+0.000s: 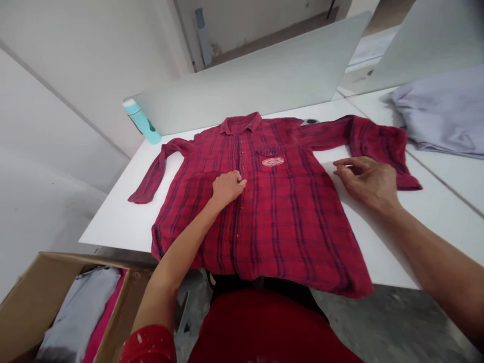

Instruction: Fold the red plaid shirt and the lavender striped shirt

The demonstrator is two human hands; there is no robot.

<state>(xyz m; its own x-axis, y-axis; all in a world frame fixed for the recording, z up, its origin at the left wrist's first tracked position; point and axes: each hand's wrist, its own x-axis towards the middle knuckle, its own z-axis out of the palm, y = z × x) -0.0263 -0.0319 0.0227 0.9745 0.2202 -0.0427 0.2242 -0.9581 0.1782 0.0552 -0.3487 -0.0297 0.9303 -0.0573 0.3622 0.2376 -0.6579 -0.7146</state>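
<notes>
A red plaid button-up shirt [287, 201] with dark stripes lies spread front side up on the white table [113, 212], collar away from me. Its hem hangs over the near edge. One sleeve stretches out left; the other bends at the right. A pale oval patch [273, 162] sits at the chest pocket. My left hand [229, 186] is closed at the button placket, fingers curled against the cloth. To the right of the shirt's side, my right hand [368, 184] hovers near the sleeve, fingers bent, a gap between thumb and fingers, nothing in it.
A turquoise bottle [142, 121] stands at the table's far left corner. A frosted divider [242, 83] runs along the back. Folded lavender cloth [446, 111] lies at the right. Below left, a cardboard box [41, 282] holds grey and pink cloth.
</notes>
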